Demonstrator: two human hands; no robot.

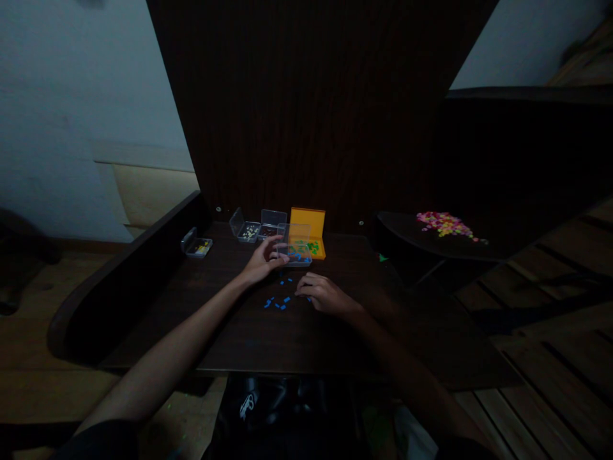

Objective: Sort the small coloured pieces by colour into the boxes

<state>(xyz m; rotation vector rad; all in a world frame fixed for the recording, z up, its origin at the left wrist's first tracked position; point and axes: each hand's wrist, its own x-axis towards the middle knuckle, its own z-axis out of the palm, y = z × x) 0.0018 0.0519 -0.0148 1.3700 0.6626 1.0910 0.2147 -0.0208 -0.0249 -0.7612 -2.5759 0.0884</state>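
Observation:
My left hand [264,260] reaches across the dark wooden table [306,332] and its fingertips touch the near edge of a small clear plastic box [297,248] that holds blue pieces. My right hand [322,292] rests curled on the table, fingers pressed together over small blue pieces; whether it holds one is hidden. Several loose blue pieces [278,300] lie scattered on the table between the two hands. Just behind the clear box stands an orange box [309,233] with its lid up and green pieces inside.
Two more clear boxes [258,229] with open lids stand at the back, and another small box [197,246] with yellow pieces sits at the left. A pile of pink and yellow pieces [445,225] lies on a dark side surface to the right. A dark panel rises behind.

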